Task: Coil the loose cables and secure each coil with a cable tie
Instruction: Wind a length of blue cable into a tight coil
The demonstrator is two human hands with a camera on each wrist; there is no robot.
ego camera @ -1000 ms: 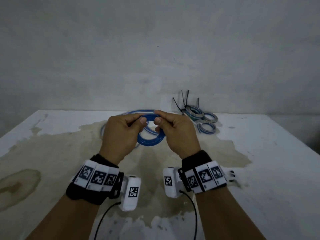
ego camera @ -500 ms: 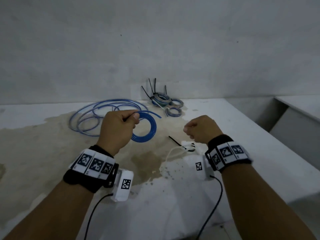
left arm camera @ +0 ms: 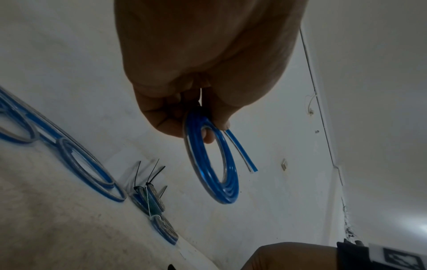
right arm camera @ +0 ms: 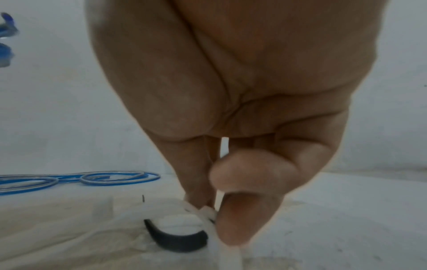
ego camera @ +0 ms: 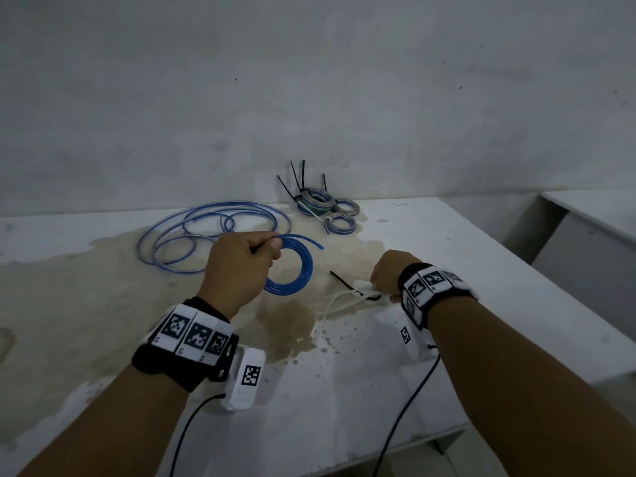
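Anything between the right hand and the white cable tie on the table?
Nothing visible. The right hand is already at the white cable tie, fingertips pinching it; a black tie lies beside and under it.

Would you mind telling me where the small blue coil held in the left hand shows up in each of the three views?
Head: the blue coil sits centre, hanging right of the left hand.
Left wrist: centre, dangling below the fingers.
Right wrist: probably the blurred blue at the upper left edge; hard to confirm.
Shared landmark: the loose blue cable on the table.
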